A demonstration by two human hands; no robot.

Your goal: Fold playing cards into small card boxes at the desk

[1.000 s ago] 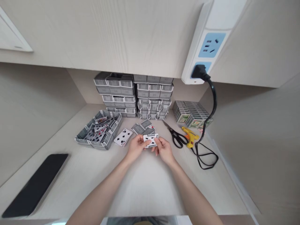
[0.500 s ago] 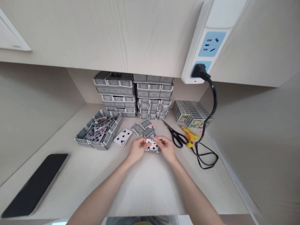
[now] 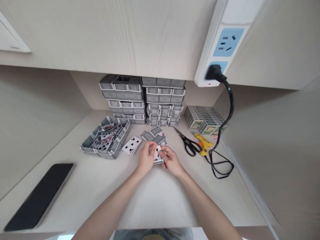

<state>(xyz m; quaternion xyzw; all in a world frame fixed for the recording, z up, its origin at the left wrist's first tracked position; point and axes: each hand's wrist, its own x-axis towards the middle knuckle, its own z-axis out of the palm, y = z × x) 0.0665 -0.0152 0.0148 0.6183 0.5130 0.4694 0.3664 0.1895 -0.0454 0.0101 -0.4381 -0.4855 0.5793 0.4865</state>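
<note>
A playing card point(image 3: 157, 154) with black pips faces up between my two hands, a strip of grey patterned edge showing along its near side. My left hand point(image 3: 147, 155) is closed on its left part, thumb on top. From the right, my right hand point(image 3: 171, 160) pinches the card's other edge. Just beyond my hands lie loose grey-backed cards point(image 3: 155, 134), some overlapping, with a few red pips showing. Left of my left hand rests a small pile of cards with a five of spades point(image 3: 132, 145) on top.
A box built of folded cards point(image 3: 113, 150) holds loose cards at left. Similar boxes point(image 3: 163, 96) are stacked behind. Black scissors point(image 3: 190, 146), a yellow glue gun point(image 3: 204, 145) with its cable and card packs point(image 3: 203, 120) are at right. A dark slab-shaped object point(image 3: 40, 196) lies front left.
The card between my hands has turned from lying crosswise to more upright. My right hand has shifted slightly left and down, and its fingers now pinch the card's right edge.
</note>
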